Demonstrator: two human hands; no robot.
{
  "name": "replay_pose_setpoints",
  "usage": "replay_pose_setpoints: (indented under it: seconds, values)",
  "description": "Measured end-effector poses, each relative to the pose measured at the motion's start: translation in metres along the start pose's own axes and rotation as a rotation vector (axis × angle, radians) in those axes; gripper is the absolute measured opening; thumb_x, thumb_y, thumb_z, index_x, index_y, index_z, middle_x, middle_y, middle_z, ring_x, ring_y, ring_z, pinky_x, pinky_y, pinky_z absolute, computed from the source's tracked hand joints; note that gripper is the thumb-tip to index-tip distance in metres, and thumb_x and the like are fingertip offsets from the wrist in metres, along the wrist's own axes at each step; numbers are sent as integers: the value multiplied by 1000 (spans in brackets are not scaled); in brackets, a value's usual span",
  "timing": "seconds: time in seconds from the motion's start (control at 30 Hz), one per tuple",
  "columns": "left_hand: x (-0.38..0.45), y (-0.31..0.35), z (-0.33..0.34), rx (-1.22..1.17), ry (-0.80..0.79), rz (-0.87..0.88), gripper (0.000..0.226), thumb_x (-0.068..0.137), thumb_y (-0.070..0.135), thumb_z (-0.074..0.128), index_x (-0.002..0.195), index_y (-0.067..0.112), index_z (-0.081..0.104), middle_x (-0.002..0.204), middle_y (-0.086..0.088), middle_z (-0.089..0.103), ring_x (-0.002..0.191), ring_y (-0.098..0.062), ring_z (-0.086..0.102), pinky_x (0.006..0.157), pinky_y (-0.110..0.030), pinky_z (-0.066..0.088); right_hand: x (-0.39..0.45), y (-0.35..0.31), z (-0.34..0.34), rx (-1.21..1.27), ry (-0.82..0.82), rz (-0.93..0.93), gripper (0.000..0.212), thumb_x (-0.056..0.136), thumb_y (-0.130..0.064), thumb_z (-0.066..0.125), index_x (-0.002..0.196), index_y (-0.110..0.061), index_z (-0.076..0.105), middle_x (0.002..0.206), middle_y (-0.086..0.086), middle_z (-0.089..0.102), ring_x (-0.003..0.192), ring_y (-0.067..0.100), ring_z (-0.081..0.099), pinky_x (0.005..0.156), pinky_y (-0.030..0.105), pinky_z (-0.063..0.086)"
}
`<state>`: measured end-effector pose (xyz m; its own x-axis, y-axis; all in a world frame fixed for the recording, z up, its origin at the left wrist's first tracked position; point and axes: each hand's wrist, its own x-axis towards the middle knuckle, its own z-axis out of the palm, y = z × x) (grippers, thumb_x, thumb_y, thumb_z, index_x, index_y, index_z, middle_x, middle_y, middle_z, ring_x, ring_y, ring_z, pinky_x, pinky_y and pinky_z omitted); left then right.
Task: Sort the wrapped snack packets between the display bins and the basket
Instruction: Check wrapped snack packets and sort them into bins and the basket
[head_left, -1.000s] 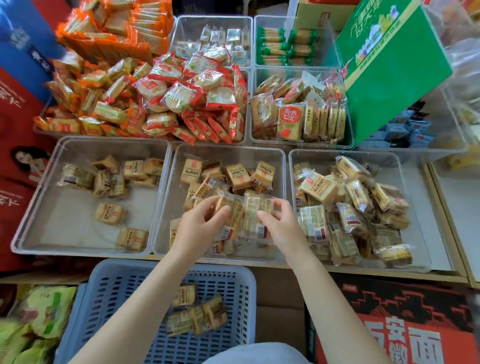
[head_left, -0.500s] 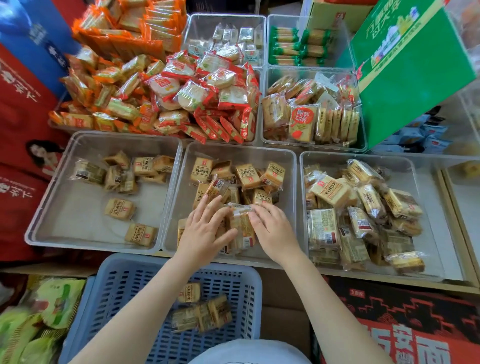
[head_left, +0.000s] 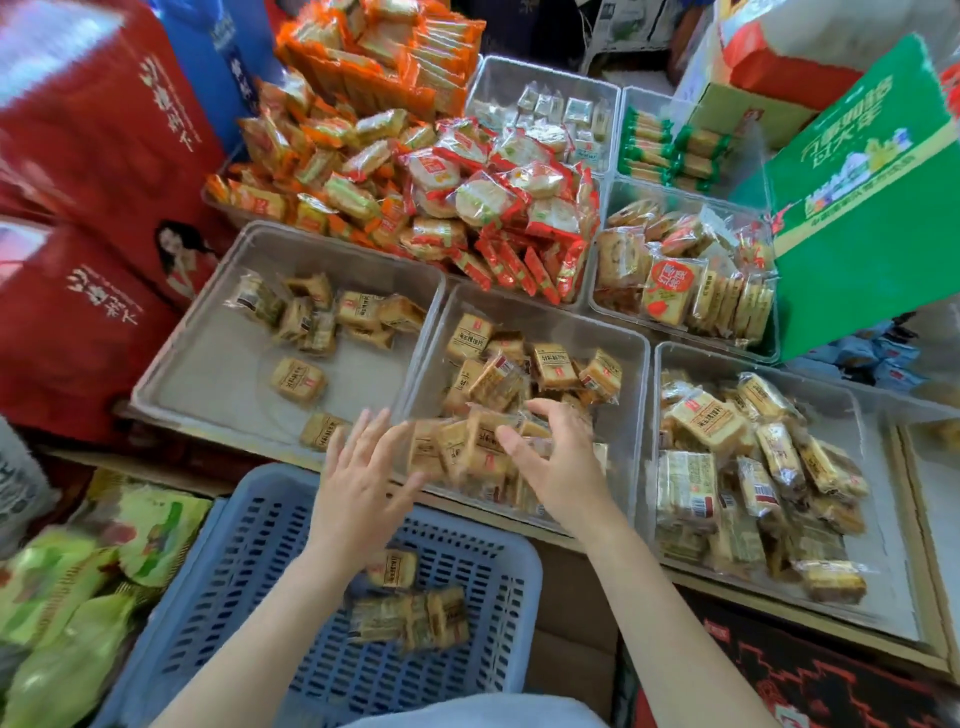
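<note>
Tan wrapped snack packets (head_left: 551, 367) lie heaped in the middle clear display bin (head_left: 563, 326). My right hand (head_left: 558, 465) rests over the front of that heap, fingers loosely curved with no clear grip on any packet. Beside it, my left hand (head_left: 358, 475) hovers with fingers spread and holds nothing, above the bin's front left corner and the far rim of the blue basket (head_left: 249, 566). A few tan packets (head_left: 410, 618) lie in the basket. The left bin (head_left: 218, 374) holds several scattered tan packets, and the right bin (head_left: 883, 540) is piled with similar ones.
Behind are bins of orange and red wrapped snacks (head_left: 467, 208), a bin of red-labelled cakes (head_left: 675, 280) and a green carton (head_left: 862, 208) at the right. Red cartons (head_left: 88, 291) stand at the left. Green snack bags (head_left: 78, 597) lie beside the basket.
Both hands were pressed on packets in the middle bin. My left hand has since lifted off to the left with fingers spread. My view shifted down and left.
</note>
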<state>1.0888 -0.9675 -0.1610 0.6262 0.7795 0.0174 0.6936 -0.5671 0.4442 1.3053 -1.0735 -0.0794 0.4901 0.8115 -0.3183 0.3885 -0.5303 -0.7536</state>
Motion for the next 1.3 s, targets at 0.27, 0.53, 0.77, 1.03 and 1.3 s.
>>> replay_pose_setpoints:
  seconds: [0.27, 0.53, 0.77, 1.03, 1.3]
  values:
    - [-22, -133, -54, 6, 90, -411, 98, 87, 81, 5, 160, 22, 31, 171, 1, 4, 158, -16, -8, 125, -39, -10, 76, -114, 123, -47, -320, -115, 24, 98, -39, 64, 114, -21, 67, 110, -5, 67, 99, 10, 61, 80, 20, 50]
    - [-17, -166, -44, -43, 216, -400, 85, 95, 80, 15, 156, 26, 39, 170, 1, 4, 156, -14, -15, 126, -52, 11, 157, -131, 232, -355, -600, 182, 50, 98, -39, 64, 139, -11, 55, 134, 8, 61, 119, 27, 59, 89, 30, 48]
    - [4, -177, -33, 11, 280, -400, 87, 97, 76, 25, 160, 16, 29, 171, -12, 7, 159, -27, -4, 125, -56, 17, 184, -108, 244, -663, -725, 148, 34, 87, -31, 78, 110, -9, 67, 98, 3, 68, 84, 17, 62, 67, 28, 51]
    - [7, -182, -18, 16, 352, -352, 85, 98, 72, 32, 161, 17, 19, 170, -16, 6, 158, -31, -3, 125, -55, 18, 216, -140, 231, -304, -581, 33, 63, 87, -46, 77, 133, -7, 61, 126, 2, 64, 115, 20, 60, 96, 33, 48]
    - [6, -188, -13, 52, 354, -327, 84, 100, 73, 28, 161, 16, 19, 169, -17, 9, 158, -35, 1, 125, -55, 20, 215, -124, 278, -169, -479, 166, 97, 76, -39, 88, 150, -10, 32, 140, 5, 56, 128, 24, 54, 97, 32, 46]
